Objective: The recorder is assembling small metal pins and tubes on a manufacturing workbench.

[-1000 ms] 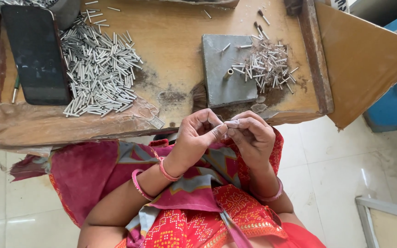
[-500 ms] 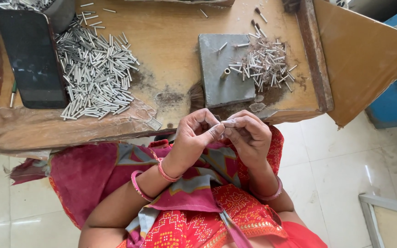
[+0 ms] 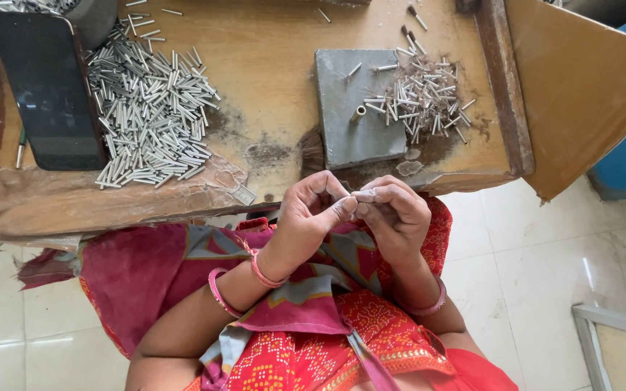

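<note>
Fingertips of the left hand (image 3: 313,217) and the right hand (image 3: 394,213) are pinched together on a small pale piece (image 3: 364,194), held just off the near edge of the desk (image 3: 269,65) and above the lap, where it can be seen closely. What the piece is cannot be told. A large heap of metal tubes (image 3: 150,116) is spread on the left beside a dark phone (image 3: 48,90), while a smaller heap (image 3: 422,98) lies by a grey slab (image 3: 356,108), within reach of the right hand.
</note>
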